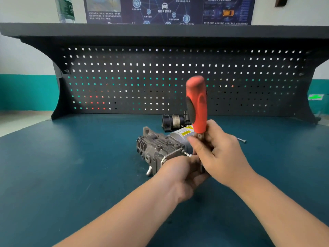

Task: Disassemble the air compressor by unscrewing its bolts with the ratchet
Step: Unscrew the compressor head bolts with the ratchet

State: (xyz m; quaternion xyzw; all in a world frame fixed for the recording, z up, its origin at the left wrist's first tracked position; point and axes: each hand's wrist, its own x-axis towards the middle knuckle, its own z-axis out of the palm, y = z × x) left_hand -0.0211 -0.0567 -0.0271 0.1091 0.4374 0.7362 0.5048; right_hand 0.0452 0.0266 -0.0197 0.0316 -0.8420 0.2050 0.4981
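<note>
The grey metal air compressor (158, 148) lies on the teal bench top, its finned head to the left and a yellow label on its cylinder. The ratchet (196, 104), with a red and black handle, stands nearly upright at the compressor's near right side. My right hand (217, 154) grips its metal shaft just below the handle. My left hand (179, 172) curls around the ratchet's lower end by a bolt (187, 154) sticking out of the compressor's plate. The ratchet head is hidden behind my hands.
A black motor part (171, 122) lies behind the compressor near the pegboard (124, 77). A loose bolt (242, 139) lies on the bench top (71, 166) to the right. A water bottle (65, 9) stands on the shelf above.
</note>
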